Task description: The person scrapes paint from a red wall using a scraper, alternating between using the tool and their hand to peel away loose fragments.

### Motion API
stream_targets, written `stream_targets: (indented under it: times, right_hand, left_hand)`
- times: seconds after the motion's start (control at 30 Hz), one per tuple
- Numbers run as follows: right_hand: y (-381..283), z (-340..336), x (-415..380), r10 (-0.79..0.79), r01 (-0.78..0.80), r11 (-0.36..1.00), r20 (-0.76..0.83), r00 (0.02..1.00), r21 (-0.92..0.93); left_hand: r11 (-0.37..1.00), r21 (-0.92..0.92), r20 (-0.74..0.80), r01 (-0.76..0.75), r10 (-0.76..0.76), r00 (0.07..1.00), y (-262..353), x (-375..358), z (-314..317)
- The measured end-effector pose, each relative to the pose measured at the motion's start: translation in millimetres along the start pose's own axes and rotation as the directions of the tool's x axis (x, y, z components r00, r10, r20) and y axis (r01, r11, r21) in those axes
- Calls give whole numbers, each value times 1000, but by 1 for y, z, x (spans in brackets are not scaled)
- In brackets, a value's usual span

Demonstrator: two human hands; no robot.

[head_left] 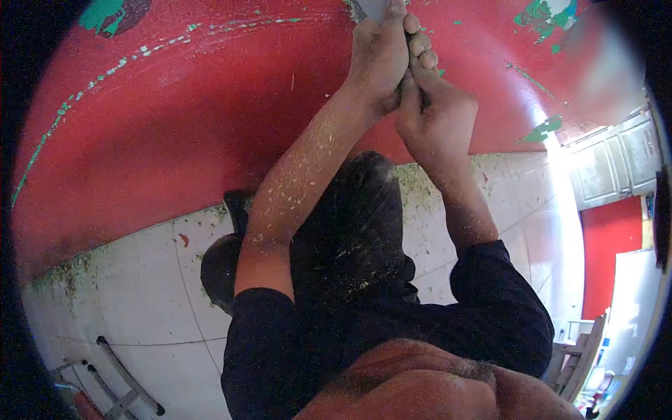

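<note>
Both of my hands are clasped together on a scraper, pressed against a red painted wall (182, 119). My left hand (380, 56) wraps the upper part of the tool, just below its grey blade (369, 8) at the top edge of the view. Right under it, my right hand (435, 115) grips the dark handle. Most of the handle is hidden by my fingers. Pale paint flakes cover my bare left forearm (301, 175). Green patches (542, 129) show where the red coat has come off.
White floor tiles (140, 280) lie below, with scraped flakes piled along the wall's foot (66, 269). A metal ladder frame (119, 381) lies at the bottom left. A white cabinet (616, 164) and a wooden chair (581, 357) stand at the right.
</note>
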State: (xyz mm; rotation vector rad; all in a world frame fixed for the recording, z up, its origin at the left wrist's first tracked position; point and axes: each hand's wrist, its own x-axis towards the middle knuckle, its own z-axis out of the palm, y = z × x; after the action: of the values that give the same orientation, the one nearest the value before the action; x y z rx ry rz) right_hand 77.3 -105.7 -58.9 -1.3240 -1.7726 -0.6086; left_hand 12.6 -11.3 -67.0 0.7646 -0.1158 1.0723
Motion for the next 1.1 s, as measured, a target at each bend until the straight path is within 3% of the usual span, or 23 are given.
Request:
stream_targets:
  times: [0.1,0.13,0.2,0.23,0.27,0.37,0.4,0.43,0.47,0.5,0.53,0.63,0.67,0.77,0.8,0.9,0.93,1.03,1.07,1.1]
  right_hand:
    - [-6,1,6,55,-55,999,-10,998,3]
    - [-11,-2,4,87,-87,996,14,996,5]
    - [-8,-9,-4,128,-135,986,73,989,100]
    - [-4,-8,-1,119,-121,991,48,992,57]
    - [-2,-5,7,106,-106,994,31,994,13]
    - [-4,0,18,127,-125,991,-35,991,50]
    - [-5,1,11,111,-107,993,-62,992,58]
    - [-7,1,4,95,-89,994,-89,992,69]
    - [-6,-8,-7,204,-212,968,70,976,132]
    - [-5,-2,-1,182,-188,974,56,982,129]
    - [-3,4,6,174,-178,976,44,984,123]
    - [-9,-2,18,177,-178,977,25,984,117]
    - [-5,1,7,170,-166,972,-13,985,167]
    - [-5,15,10,142,-126,970,-62,988,207]
    - [-5,17,9,154,-140,971,-58,986,196]
    - [-20,3,32,26,-23,990,-18,1000,136]
    - [-23,-4,22,88,-92,992,55,995,81]
    - [-11,8,-2,175,-177,974,23,984,140]
    - [-11,11,2,132,-120,978,-64,989,172]
    - [-10,13,4,124,-116,982,-48,991,149]
  left_hand:
    - [993,-101,-30,-66,63,998,9,7,9]
    - [997,-3,-80,-76,75,994,15,0,14]
    - [1000,15,-167,19,-16,986,6,-5,12]
    - [998,24,-206,55,-49,977,5,-4,11]
    - [989,147,-146,-30,52,988,8,3,6]
    - [983,108,-94,-150,161,983,33,15,23]
    - [942,268,-44,-205,224,974,28,13,14]
    - [967,226,-76,-119,140,987,19,10,8]
    - [982,184,-109,-40,61,992,8,7,2]
    - [991,134,-141,29,-10,990,3,5,-1]
    - [938,331,-117,-102,148,982,13,3,12]
    - [988,126,-128,-91,107,986,39,12,25]
    - [961,274,-203,-30,88,975,34,6,26]
    - [975,221,-235,-15,69,969,14,-6,18]
    - [896,432,-187,-105,202,961,25,16,-4]
    - [934,258,-67,-248,273,960,54,15,9]
    - [981,182,-289,-74,125,949,45,6,18]
    - [988,151,-223,8,27,974,16,-1,1]
    - [984,177,-170,-33,64,983,17,-1,-4]
    - [998,46,-121,-52,58,991,17,2,-9]
